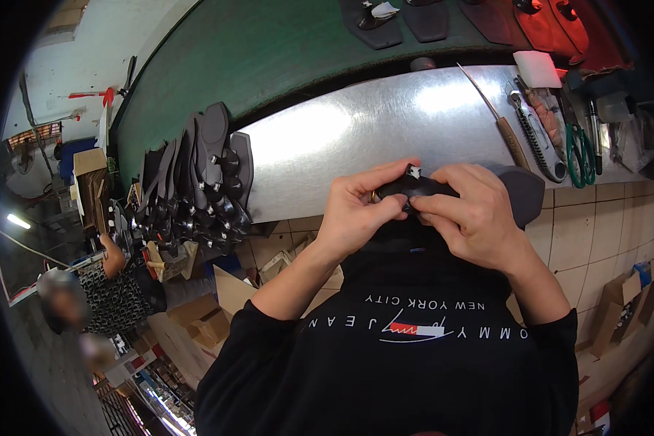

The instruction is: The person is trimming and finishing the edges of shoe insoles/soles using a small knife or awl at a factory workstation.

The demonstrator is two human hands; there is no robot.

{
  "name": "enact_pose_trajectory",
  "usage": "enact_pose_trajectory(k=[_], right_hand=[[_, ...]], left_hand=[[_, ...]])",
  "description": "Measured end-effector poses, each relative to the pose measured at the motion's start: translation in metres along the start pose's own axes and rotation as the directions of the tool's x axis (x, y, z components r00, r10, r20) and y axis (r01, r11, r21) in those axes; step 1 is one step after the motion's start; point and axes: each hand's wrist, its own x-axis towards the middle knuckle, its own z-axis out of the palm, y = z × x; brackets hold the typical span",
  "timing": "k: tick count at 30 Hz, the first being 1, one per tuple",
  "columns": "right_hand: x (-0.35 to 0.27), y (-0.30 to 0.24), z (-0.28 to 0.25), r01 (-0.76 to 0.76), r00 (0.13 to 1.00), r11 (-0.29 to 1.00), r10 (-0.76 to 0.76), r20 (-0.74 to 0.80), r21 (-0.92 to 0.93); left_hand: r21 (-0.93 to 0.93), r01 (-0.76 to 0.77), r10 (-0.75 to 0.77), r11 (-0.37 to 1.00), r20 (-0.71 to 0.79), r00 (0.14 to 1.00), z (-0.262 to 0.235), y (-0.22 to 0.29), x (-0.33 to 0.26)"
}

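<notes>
Close to the near edge of the metal tabletop (305, 167), I hold a dark sandal with a shiny black strap (421, 190). One end of its grey sole (525, 196) sticks out beyond my right hand (476, 214). My left hand (352, 211) pinches the strap from the left, thumb and fingers closed on it. The fingertips of my right hand press on the same strap from the right, near my left thumb. A small white piece (414, 172) shows on top of the strap. My fingers hide much of the strap.
A pile of dark sandals (214, 131) stands at the left. An awl (512, 142), a cutter knife (534, 134) and green-handled scissors (580, 156) lie at the right. Red sandals (552, 33) and dark ones (425, 22) sit beyond. A co-worker (116, 291) is far left.
</notes>
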Motion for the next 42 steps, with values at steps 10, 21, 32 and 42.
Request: enact_pose_trajectory(k=[10, 21, 32, 42], right_hand=[[-0.001, 0.009, 0.004, 0.003, 0.994, 0.996, -0.012, 0.109, 0.085], [-0.004, 0.010, 0.013, -0.030, 0.999, 0.996, 0.033, -0.042, 0.081], [0.001, 0.003, 0.012, 0.073, 0.989, 0.997, -0.076, -0.130, -0.029], [0.006, -0.004, 0.018, -0.068, 0.984, 0.997, 0.074, -0.161, 0.048]], left_hand=[[0.060, 0.236, -0.236, 0.970, -0.016, 0.972, -0.007, 0.007, 0.011], [-0.042, 0.244, -0.246, 0.969, -0.047, 0.968, -0.004, 0.014, 0.013], [-0.189, 0.139, -0.147, 0.972, -0.027, 0.989, -0.005, 0.019, 0.010], [-0.034, 0.187, -0.189, 0.982, -0.053, 0.981, -0.006, -0.002, 0.004]])
